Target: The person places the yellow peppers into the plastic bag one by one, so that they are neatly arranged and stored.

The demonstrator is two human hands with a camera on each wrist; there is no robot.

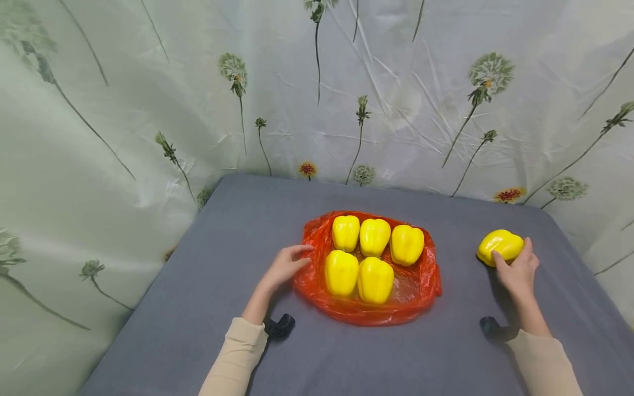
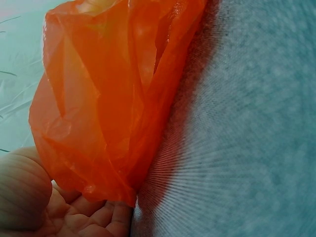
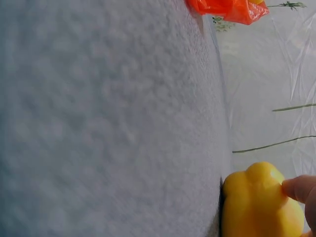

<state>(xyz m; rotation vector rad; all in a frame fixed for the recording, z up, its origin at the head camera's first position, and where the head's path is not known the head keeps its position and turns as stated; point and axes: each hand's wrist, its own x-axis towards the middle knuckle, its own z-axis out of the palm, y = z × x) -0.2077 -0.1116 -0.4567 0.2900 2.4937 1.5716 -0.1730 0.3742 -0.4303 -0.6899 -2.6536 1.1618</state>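
Note:
Several yellow bell peppers (image 1: 375, 279) stand in a red plastic bag (image 1: 431, 275), its mouth spread wide and its rim turned outward. At the bag's left rim is my left hand (image 1: 283, 268), its fingers loosely extended against the plastic. The left wrist view shows the bag's side (image 2: 113, 103) close up, beside the thumb (image 2: 24, 190). Off to the right, my right hand (image 1: 518, 275) holds another yellow bell pepper (image 1: 500, 245) between thumb and fingers. That pepper lies on its side, close over the table; part of it is hidden by the hand.
A grey cloth covers the table (image 1: 238, 220). Behind it and along the left hangs a pale curtain (image 1: 297, 82) with a dandelion print. Dark wrist devices (image 1: 282, 326) sit at both wrists, just above the cloth.

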